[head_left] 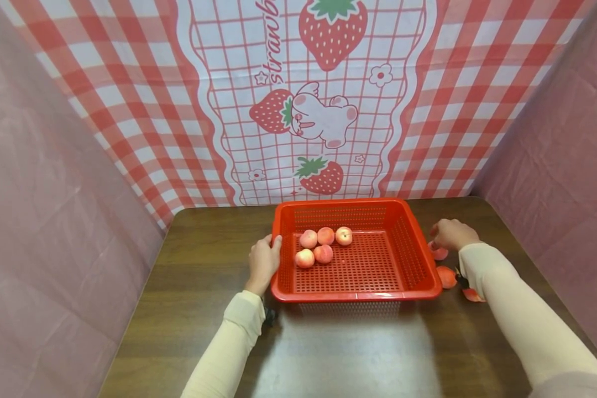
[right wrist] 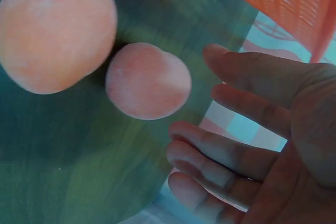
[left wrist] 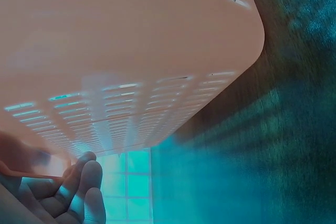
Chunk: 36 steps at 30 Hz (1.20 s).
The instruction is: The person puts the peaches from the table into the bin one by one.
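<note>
The red basket [head_left: 363, 297] holds several peaches, among them one peach [head_left: 344, 236] at its back left. My left hand [head_left: 263, 260] grips the basket's left rim, thumb over the edge; in the left wrist view its fingers [left wrist: 90, 177] curl under the rim beside the slotted wall [left wrist: 131, 40]. Beyond the basket's right side, my right hand [head_left: 455, 234] hovers by a peach [head_left: 440, 254]. The right wrist view shows that hand [right wrist: 252, 129] with spread, slightly bent fingers, holding nothing, apart from a smaller-looking peach [right wrist: 148, 81] and a larger-looking one [right wrist: 58, 32].
Another peach [head_left: 446, 277] lies against the basket's right front corner, and one more [head_left: 472, 295] is partly hidden by my right sleeve [head_left: 487, 271]. A checked strawberry cloth [head_left: 323, 127] hangs behind the wooden table [head_left: 179, 309]; pink cloths hang on both sides.
</note>
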Available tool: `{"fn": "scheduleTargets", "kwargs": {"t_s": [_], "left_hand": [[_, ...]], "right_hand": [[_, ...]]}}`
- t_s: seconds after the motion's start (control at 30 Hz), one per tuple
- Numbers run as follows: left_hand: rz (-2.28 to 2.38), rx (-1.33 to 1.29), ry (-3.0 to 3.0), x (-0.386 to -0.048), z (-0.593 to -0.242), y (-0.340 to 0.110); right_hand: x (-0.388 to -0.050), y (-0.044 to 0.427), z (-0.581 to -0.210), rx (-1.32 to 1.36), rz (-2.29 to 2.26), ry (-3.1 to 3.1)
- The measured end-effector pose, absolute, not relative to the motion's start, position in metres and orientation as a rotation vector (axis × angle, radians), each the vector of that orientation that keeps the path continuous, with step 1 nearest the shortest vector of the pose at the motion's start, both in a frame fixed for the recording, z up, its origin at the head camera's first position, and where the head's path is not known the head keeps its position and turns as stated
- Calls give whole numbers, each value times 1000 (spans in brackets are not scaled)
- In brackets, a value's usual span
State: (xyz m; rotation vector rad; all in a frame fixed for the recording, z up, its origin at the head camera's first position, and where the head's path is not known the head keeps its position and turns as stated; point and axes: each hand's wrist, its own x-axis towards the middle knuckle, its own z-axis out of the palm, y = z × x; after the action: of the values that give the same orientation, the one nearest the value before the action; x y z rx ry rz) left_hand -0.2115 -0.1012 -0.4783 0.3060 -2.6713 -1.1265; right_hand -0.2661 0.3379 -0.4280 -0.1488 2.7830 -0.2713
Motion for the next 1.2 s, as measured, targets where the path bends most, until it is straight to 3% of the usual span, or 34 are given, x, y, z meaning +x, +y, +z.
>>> {"fn": "scheduleTargets", "kwargs": {"t_s": [1.2], "left_hand": [[-1119, 344, -2690, -213, -480, -100]], "right_hand": [[-251, 358, -469, -114, -326, 3035]]}}
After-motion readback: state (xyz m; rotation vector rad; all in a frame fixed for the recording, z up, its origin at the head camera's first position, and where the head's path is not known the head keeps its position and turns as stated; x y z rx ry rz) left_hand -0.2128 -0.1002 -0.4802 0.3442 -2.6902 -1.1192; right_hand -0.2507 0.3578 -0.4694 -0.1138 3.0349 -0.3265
